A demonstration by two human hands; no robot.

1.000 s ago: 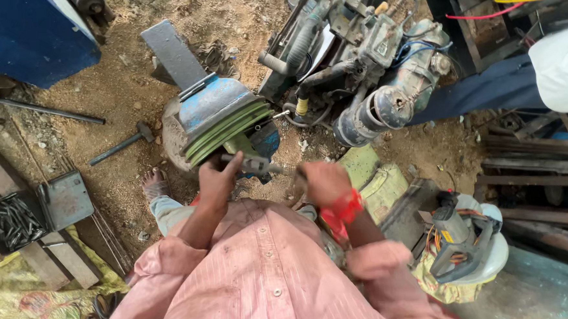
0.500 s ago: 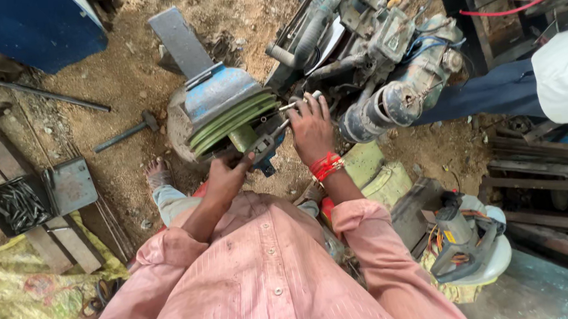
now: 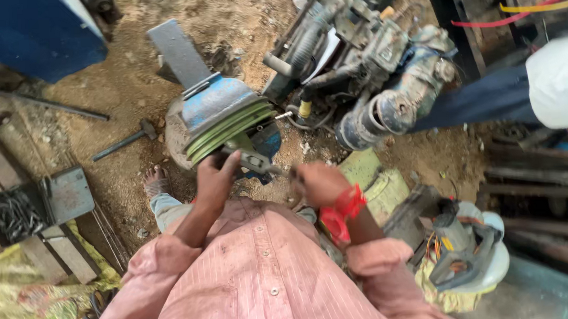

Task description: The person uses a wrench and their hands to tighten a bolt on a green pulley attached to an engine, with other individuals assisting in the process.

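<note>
Green grooved pulley [image 3: 227,131] on a blue-capped machine part [image 3: 216,101] lies on the dirt ground [image 3: 118,84] straight ahead of the person, just above both hands. Left hand [image 3: 217,179] is curled around a grey metal tool [image 3: 255,161] at the lower edge of the pulley, fingers wrapped over its handle end. Right hand [image 3: 321,182] is closed into a loose fist just right of that tool; whether it grips anything cannot be made out. A red band [image 3: 345,205] sits on the right wrist, and both arms come out of rolled pink striped sleeves [image 3: 264,277].

A bare foot [image 3: 155,181] rests on the soil left of the left hand. Farther left, a hammer [image 3: 124,140] lies on the ground, and a grey metal box [image 3: 37,205] holds dark bolts. Beyond the pulley stands a greasy engine [image 3: 363,58] with hoses and a round housing. To the right of the right hand sits a pale green casing [image 3: 375,177], and past it an angle grinder [image 3: 460,247] rests on a white bowl-shaped object. Another person's white sleeve [image 3: 558,77] enters from the right edge.
</note>
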